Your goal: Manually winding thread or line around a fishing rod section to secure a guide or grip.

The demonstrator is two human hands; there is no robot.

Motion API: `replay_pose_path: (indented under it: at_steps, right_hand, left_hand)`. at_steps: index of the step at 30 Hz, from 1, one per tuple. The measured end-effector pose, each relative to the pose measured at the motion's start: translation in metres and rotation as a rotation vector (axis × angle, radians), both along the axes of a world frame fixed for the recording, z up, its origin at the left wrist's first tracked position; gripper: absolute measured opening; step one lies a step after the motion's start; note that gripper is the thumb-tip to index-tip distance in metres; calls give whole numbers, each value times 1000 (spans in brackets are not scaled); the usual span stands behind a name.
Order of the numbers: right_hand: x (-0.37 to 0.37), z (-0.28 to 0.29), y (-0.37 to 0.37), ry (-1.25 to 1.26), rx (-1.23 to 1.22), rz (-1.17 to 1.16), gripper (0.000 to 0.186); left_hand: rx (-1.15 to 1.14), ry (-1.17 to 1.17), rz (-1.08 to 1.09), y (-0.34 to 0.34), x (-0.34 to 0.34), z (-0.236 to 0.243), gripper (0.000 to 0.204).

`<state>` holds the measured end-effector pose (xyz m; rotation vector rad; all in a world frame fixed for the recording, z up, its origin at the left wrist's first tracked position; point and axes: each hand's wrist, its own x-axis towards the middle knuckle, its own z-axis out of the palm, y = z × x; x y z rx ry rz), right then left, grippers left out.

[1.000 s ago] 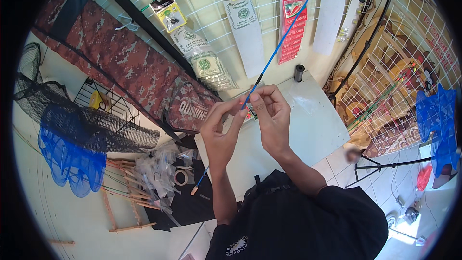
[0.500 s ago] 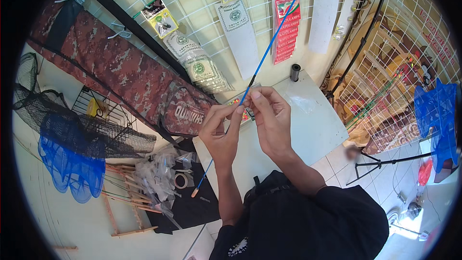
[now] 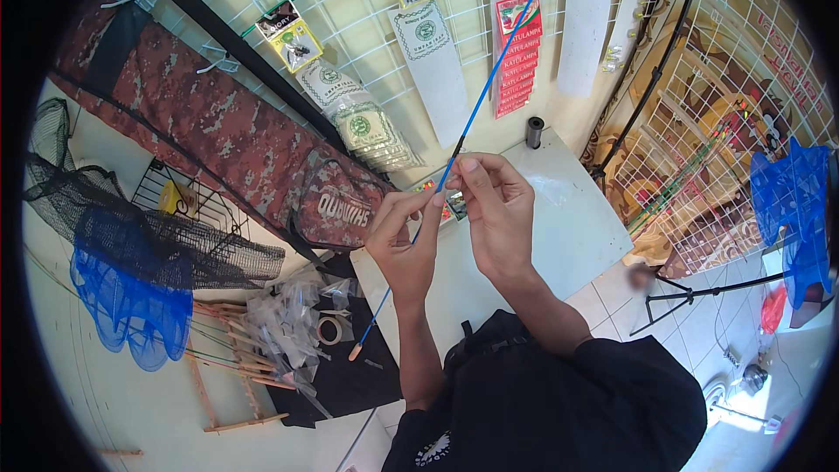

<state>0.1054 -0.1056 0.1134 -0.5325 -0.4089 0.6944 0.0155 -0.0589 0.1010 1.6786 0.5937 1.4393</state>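
A thin blue fishing rod (image 3: 500,65) slants across the middle of the view, from the wall rack at the top down to a tan tip at lower left. Around its middle my left hand (image 3: 402,240) is closed, thumb and index finger pinching the shaft just below a dark section. Close beside that spot, my right hand (image 3: 502,218) is closed in a pinch with its fingertips at the rod. Whatever lies between those fingertips is too small to make out. Behind both hands, a small pack with bright coloured bits (image 3: 453,204) is partly hidden on the white table (image 3: 559,236).
A black cylinder (image 3: 535,132) stands at the table's back edge. Left are a camouflage rod bag (image 3: 218,114), a blue net (image 3: 131,288), and a tape roll (image 3: 330,329) beside clear plastic bags (image 3: 284,319). Packets (image 3: 517,61) hang on the wire rack behind.
Both hands have shifted very slightly to the right. My right fingertips stay pinched by the rod, and the left hand keeps its hold.
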Motion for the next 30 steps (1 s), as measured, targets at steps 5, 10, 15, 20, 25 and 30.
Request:
replay_pose_path:
  at_steps: [5, 10, 15, 20, 25, 30]
  right_hand:
    - [-1, -5, 3, -12, -29, -52, 19]
    - [3, -3, 7, -3, 1, -128, 19]
    - [8, -1, 8, -47, -44, -116, 20]
    - [8, 1, 12, -142, -107, -274, 19]
    - [0, -2, 23, -77, -116, -343, 14]
    - [-7, 0, 35, 141, -21, -328, 17]
  left_hand:
    - [26, 28, 22, 0, 1, -1, 18]
    - [46, 57, 30, 0, 1, -1, 19]
    - [78, 93, 17, -1, 1, 1, 13]
    - [86, 127, 38, -1, 4, -3, 13]
    - [295, 133, 165, 4, 15, -16, 17]
    - [335, 147, 247, 3, 22, -19, 21]
